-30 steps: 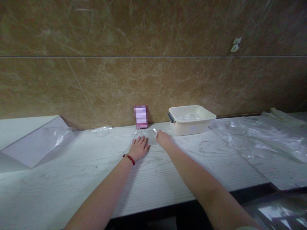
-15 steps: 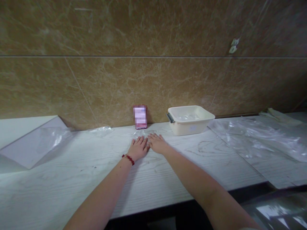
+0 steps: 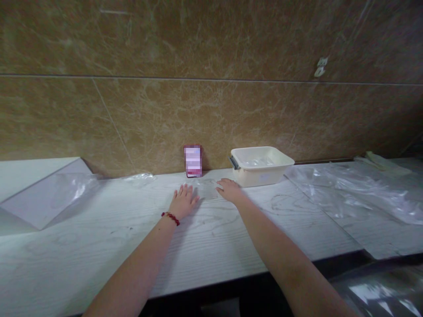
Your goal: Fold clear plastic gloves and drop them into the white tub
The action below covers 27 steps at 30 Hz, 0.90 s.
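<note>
The head camera looks forward and down from above the white wood-grained tabletop [image 3: 211, 246], facing the nearby brown marbled wall [image 3: 211, 114].

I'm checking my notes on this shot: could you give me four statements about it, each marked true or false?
1. Clear plastic lies between the left hand and the right hand. True.
2. The right hand is clenched into a fist. False: its fingers are extended.
3. A red bracelet circles the left arm. True.
4. The cream tub stands left of the red-edged upright object. False: it stands to its right.
</note>
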Each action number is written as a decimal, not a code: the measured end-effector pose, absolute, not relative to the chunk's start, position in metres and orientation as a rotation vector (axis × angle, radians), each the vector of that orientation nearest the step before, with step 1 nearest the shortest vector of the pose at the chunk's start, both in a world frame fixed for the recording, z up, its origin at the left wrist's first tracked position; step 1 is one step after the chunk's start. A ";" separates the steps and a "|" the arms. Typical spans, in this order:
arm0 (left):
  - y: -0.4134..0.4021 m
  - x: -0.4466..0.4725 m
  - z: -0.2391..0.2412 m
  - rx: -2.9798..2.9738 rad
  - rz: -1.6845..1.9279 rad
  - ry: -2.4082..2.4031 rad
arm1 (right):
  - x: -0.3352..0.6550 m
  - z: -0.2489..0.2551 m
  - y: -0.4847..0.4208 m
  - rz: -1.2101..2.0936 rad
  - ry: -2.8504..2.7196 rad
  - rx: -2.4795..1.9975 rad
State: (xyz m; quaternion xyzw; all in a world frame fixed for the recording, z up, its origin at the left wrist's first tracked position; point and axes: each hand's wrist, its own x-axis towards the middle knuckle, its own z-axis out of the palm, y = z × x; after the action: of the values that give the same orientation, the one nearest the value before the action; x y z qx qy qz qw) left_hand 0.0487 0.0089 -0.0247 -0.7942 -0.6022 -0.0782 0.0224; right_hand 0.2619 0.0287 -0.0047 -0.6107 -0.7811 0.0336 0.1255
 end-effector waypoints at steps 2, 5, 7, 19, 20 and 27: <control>0.009 0.047 -0.023 -2.475 -0.271 -1.840 | 0.267 0.006 0.025 0.123 -2.378 -1.600; 0.006 0.050 -0.022 -2.598 -0.261 -1.719 | 0.267 0.018 0.016 0.173 -2.524 -1.391; 0.003 0.054 -0.024 -2.667 -0.224 -1.669 | 0.265 0.021 0.011 0.204 -2.555 -1.351; -0.003 0.061 -0.027 -2.685 -0.150 -1.692 | 0.257 0.004 0.020 0.126 -2.607 -1.308; -0.004 0.061 -0.026 -2.684 -0.152 -1.695 | 0.256 0.003 0.020 0.110 -2.609 -1.295; -0.004 0.067 -0.017 -2.683 -0.348 -1.692 | 0.249 0.010 0.008 0.118 -2.427 -1.130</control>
State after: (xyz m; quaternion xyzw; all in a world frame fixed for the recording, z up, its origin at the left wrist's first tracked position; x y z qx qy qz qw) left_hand 0.0668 -0.0038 -0.0166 -0.8406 -0.5301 -0.1089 -0.0247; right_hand 0.2490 0.0083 0.0104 -0.4105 -0.8817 0.0427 0.2288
